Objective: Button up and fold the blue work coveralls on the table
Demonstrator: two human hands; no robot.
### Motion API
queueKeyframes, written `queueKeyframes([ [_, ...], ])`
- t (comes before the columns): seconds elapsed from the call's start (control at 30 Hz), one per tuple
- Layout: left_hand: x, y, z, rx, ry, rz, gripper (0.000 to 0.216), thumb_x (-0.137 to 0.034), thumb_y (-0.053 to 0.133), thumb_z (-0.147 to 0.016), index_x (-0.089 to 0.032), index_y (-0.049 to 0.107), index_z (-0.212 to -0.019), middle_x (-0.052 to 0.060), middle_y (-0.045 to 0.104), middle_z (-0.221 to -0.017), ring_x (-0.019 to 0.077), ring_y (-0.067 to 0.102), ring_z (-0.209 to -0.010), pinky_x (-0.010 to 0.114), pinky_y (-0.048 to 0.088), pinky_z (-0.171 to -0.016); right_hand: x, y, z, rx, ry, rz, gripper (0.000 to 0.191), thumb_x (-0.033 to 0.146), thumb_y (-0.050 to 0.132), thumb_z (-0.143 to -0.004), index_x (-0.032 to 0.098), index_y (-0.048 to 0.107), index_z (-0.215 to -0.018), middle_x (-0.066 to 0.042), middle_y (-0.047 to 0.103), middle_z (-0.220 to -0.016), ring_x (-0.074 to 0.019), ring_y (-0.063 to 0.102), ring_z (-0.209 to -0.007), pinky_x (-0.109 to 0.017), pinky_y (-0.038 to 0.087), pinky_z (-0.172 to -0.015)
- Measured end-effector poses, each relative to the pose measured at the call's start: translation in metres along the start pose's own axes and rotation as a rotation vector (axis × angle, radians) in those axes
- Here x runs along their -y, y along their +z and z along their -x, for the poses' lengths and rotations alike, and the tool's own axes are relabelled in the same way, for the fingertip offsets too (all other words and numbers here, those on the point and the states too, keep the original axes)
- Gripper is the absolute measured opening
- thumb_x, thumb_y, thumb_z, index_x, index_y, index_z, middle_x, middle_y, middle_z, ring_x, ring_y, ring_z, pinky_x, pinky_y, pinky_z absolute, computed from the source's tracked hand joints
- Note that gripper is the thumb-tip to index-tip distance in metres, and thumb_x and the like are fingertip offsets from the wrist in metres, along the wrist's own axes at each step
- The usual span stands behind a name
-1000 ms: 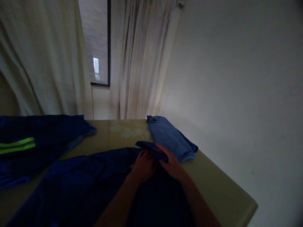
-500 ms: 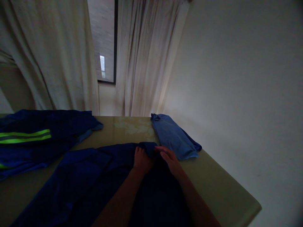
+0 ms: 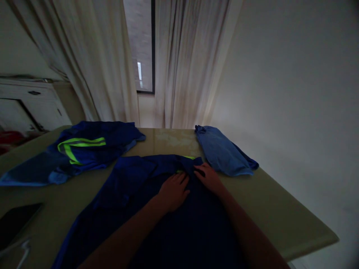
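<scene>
A dark blue work garment (image 3: 179, 239) is spread over the table in front of me, with bits of a yellow-green strip showing at its far edge. My left hand (image 3: 174, 189) lies on the cloth near that edge, fingers stretched forward and thumb apart. Just right of it, my right hand (image 3: 209, 178) has curled fingers and thumb on a fold of the same garment at its far right corner. The dim light hides the garment's folds and exact cut.
A folded light blue garment (image 3: 224, 151) lies at the table's far right, by the wall. Another blue garment (image 3: 109, 130) with yellow-green strips lies far left. A dark flat object (image 3: 18, 222) and a white thin item (image 3: 25, 244) are at near left. Curtains (image 3: 193, 63) hang behind the table (image 3: 291, 220).
My left hand has loosened from the bunched far edge and now lies flatter, nearer me. Yellow-green strip pieces have come into sight there. The view has swung left, showing a cabinet.
</scene>
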State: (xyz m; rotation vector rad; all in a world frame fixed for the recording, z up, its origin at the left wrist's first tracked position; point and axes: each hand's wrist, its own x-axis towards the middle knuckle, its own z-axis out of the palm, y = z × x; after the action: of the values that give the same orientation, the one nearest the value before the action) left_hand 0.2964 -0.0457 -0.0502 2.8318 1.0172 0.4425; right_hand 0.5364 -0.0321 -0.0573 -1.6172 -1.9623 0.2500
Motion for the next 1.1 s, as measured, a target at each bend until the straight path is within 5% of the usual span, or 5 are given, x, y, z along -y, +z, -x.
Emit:
queueKeyframes([
  [0.13,0.033,-0.034,0.051,-0.029,-0.134,-0.073,0.058,-0.050,0.043,-0.103,-0.023,0.042,-0.155,0.009,0.041,-0.163,0.0271,0.044,-0.146,0.046,0.036,-0.120,0.007,0.004,0.004,-0.096,-0.004,0.088,0.060,0.055,0.052,-0.098,0.025,0.052,-0.150,-0.013,0.050,-0.153,-0.0319,0.045,-0.142,-0.050,0.032,-0.119],
  [0.33,0.110,-0.043,0.099,-0.034,-0.505,-0.172,0.065,-0.056,0.035,-0.103,-0.022,0.036,-0.159,0.009,0.032,-0.168,0.0316,0.035,-0.152,0.053,0.033,-0.121,0.018,0.021,0.005,0.157,-0.026,0.202,0.077,0.074,0.048,-0.094,0.032,0.039,-0.158,-0.009,0.034,-0.166,-0.0331,0.026,-0.155,-0.054,0.017,-0.124],
  [0.8,0.165,-0.037,0.053,-0.114,-0.549,-0.161,0.057,-0.046,0.027,-0.104,-0.017,0.059,-0.141,0.014,0.057,-0.150,0.0302,0.051,-0.140,0.050,0.039,-0.116,0.043,0.024,-0.060,-0.056,-0.078,0.411,0.045,0.038,0.056,-0.100,0.015,0.062,-0.138,-0.019,0.061,-0.141,-0.0341,0.050,-0.137,-0.049,0.032,-0.117],
  [0.97,0.146,-0.047,0.084,-0.066,-0.477,-0.143,0.052,-0.037,0.032,-0.102,-0.015,0.062,-0.137,0.013,0.062,-0.146,0.0277,0.057,-0.135,0.045,0.041,-0.117,0.084,0.008,0.016,-0.082,-0.227,0.205,0.042,0.038,0.057,-0.100,0.026,0.060,-0.141,-0.011,0.062,-0.141,-0.0310,0.056,-0.130,-0.049,0.041,-0.113],
  [1.1,0.116,-0.041,0.175,-0.114,-0.360,-0.055,0.059,-0.046,0.046,-0.097,-0.033,0.044,-0.154,-0.001,0.041,-0.163,0.0259,0.048,-0.145,0.045,0.041,-0.120,0.077,-0.020,0.143,-0.184,-0.081,-0.026,0.038,0.043,0.064,-0.094,0.036,0.067,-0.130,-0.008,0.073,-0.120,-0.0315,0.067,-0.112,-0.048,0.054,-0.100],
])
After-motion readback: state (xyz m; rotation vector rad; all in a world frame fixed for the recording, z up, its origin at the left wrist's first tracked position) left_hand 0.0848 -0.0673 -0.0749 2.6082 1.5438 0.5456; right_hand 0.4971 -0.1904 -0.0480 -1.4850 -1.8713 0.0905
